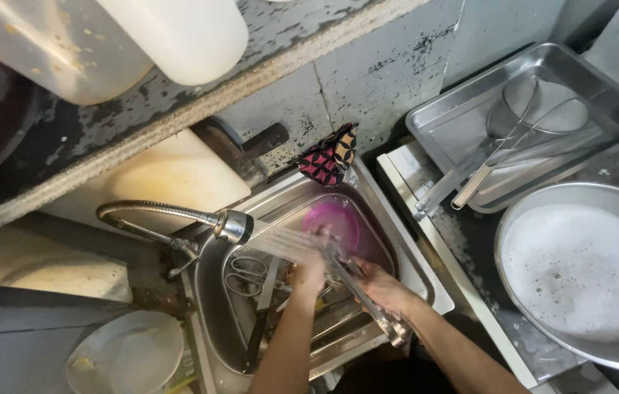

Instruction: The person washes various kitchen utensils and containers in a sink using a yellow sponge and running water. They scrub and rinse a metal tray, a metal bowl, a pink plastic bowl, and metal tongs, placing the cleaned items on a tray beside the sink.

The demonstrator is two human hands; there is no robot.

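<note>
The right hand (382, 286) has its grip closed round a pair of long metal tongs (360, 292), which slant across the sink (426, 281) with their hinged end toward the near rim, while the left hand (312, 271) meets the tongs' far end under the spray — whether its grip is closed on them I cannot tell. Water fans from the faucet head (233, 226) over both hands, above a purple bowl (331, 222) and scissors (246, 271) lying in the basin. On the surface to the right stand a steel tray (441, 124) holding a wire skimmer (521, 128) and — nearer — a round pan of foamy water (579, 270).
</note>
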